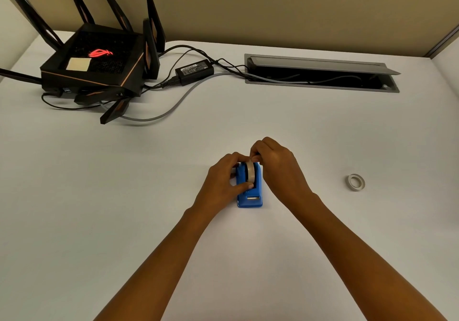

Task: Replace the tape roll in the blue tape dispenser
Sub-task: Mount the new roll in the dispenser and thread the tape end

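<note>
Small blue plastic tape dispenser (250, 191) contains an upright translucent tape roll (250, 171). Left hand (223, 181) grasps the dispenser; right hand (275, 164) pinches the roll's top.

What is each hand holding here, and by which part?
Left hand grips the blue dispenser by its left side. Right hand pinches the top of the seated tape roll.

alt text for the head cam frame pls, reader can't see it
A person's left hand and right hand grip a tape roll seated in a blue tape dispenser on a white desk. A second, thinner tape roll lies apart to the right; a black router sits far left.
</note>
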`<action>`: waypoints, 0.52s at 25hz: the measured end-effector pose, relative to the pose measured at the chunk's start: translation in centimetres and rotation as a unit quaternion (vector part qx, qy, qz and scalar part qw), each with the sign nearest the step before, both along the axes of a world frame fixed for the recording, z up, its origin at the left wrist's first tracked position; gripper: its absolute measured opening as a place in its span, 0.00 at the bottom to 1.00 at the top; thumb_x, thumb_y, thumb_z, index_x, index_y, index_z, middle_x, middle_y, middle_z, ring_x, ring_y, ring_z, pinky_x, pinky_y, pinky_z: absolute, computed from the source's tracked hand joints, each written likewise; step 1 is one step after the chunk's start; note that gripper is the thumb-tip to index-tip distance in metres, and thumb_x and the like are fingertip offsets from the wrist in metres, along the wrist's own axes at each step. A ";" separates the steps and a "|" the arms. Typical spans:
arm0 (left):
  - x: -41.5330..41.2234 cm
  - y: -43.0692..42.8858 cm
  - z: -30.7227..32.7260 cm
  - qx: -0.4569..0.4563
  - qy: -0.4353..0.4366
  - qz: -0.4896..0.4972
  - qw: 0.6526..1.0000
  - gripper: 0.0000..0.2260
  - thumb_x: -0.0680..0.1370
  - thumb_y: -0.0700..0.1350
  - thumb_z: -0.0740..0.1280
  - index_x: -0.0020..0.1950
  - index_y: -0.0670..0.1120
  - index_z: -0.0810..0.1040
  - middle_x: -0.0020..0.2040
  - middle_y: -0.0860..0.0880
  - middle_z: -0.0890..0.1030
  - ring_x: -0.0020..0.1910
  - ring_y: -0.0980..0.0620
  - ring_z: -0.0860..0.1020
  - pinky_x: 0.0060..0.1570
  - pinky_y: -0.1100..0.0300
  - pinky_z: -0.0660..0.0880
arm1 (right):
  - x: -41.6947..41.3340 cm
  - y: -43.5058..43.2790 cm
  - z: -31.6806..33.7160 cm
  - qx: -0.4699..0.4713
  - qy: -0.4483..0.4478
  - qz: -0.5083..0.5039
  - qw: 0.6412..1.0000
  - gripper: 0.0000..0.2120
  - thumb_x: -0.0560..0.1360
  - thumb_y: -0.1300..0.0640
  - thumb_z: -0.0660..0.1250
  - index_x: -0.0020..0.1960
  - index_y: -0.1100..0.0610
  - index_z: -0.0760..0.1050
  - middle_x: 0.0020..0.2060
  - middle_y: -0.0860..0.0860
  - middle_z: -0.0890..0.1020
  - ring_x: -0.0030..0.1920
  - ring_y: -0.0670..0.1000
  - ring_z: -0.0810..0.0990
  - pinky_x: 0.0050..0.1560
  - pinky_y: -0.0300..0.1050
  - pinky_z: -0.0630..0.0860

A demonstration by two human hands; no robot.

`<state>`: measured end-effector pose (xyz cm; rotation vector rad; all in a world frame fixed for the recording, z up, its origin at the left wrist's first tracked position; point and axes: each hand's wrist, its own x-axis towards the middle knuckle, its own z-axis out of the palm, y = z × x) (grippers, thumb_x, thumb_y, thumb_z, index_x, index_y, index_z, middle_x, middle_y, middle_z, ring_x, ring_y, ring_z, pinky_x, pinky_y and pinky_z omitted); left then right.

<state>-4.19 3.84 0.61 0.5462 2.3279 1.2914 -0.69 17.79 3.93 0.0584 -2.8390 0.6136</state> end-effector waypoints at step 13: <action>0.2 0.0 0.3 0.047 -0.056 0.038 0.997 0.22 0.67 0.47 0.75 0.59 0.49 0.73 0.60 0.48 0.78 0.58 0.49 0.77 0.55 0.61 0.73 | 1.0 -0.3 0.2 -0.026 0.009 -0.017 0.999 0.03 0.70 0.70 0.64 0.42 0.65 0.75 0.36 0.61 0.79 0.33 0.57 0.77 0.33 0.46 0.75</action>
